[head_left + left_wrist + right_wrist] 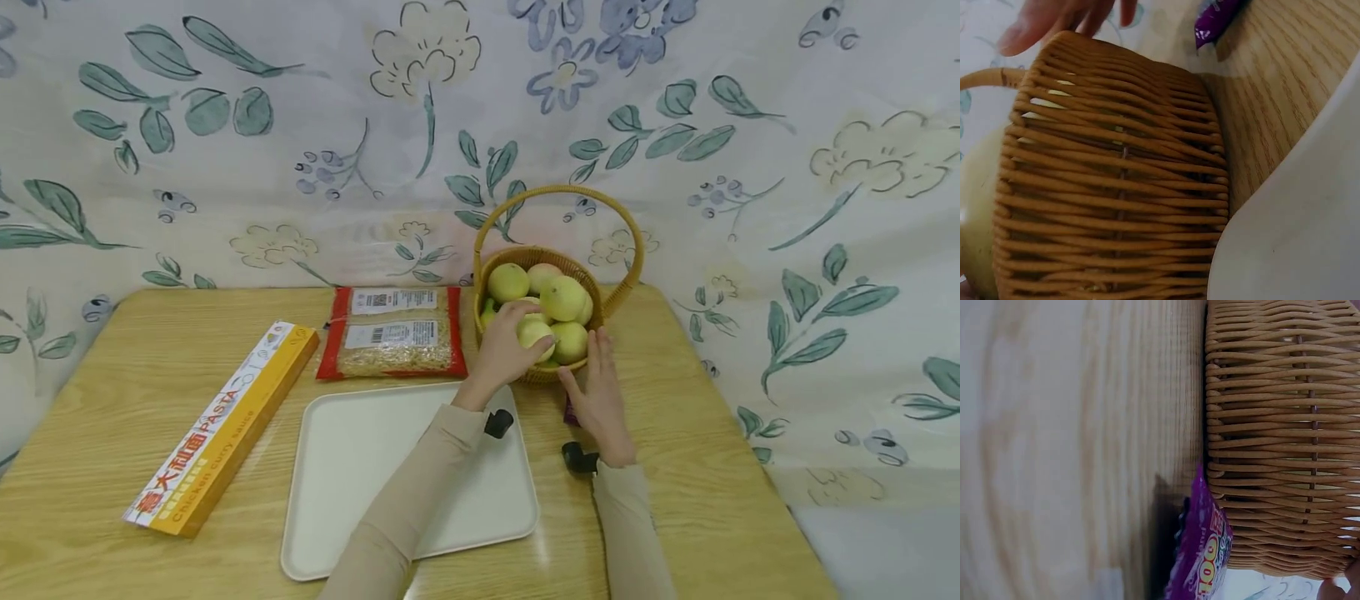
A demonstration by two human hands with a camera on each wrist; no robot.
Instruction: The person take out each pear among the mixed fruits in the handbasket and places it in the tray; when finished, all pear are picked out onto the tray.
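Note:
A wicker basket (536, 377) with a tall hoop handle stands at the back right of the table, filled with several round, pale green fruits. My left hand (501, 352) reaches over its front rim, fingers and thumb curled round one pale green fruit (535, 335) among the others. Against the basket's right front side rests my right hand (603, 408), its fingers fairly straight and touching the rim. The left wrist view shows the woven wall (1116, 169) up close, with a fruit (979, 212) showing over the rim.
A purple packet (1200, 556) lies beside the basket, partly under my right hand in the head view. A white tray (337, 500) lies in front. To the left are a red-edged clear bag (397, 354) and a yellow pasta box (232, 425). Floral cloth (337, 225) hangs behind.

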